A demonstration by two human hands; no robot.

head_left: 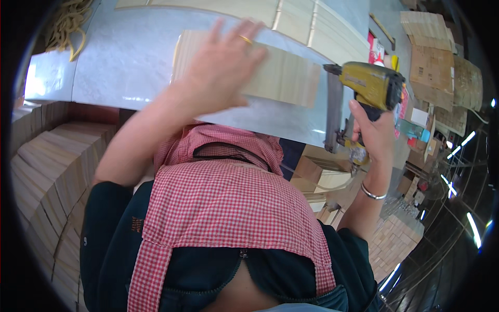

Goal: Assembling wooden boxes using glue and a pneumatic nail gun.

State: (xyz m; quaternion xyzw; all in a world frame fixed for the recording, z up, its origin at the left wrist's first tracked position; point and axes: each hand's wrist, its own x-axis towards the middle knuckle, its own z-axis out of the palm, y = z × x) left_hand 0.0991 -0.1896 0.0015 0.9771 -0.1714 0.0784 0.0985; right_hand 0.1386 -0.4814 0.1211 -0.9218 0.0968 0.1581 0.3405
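Note:
A flat pale wooden board (291,78) with a striped grain lies on the grey table. Over its left part is my left hand (223,65), fingers spread and slightly blurred; whether the palm touches the wood I cannot tell. My right hand (375,130) is wrapped around the handle of a yellow and black nail gun (366,80). The tool is held just past the board's right end, its long dark magazine (333,109) beside the table's front right part. An air fitting shows at the bottom of the handle.
More pale boards (296,18) lie along the table's (130,78) far side. Tan cord (67,26) is heaped at the far left. Stacked wood pieces (47,166) stand at left below the table. Cardboard boxes (430,67) and small bottles (378,52) are at right.

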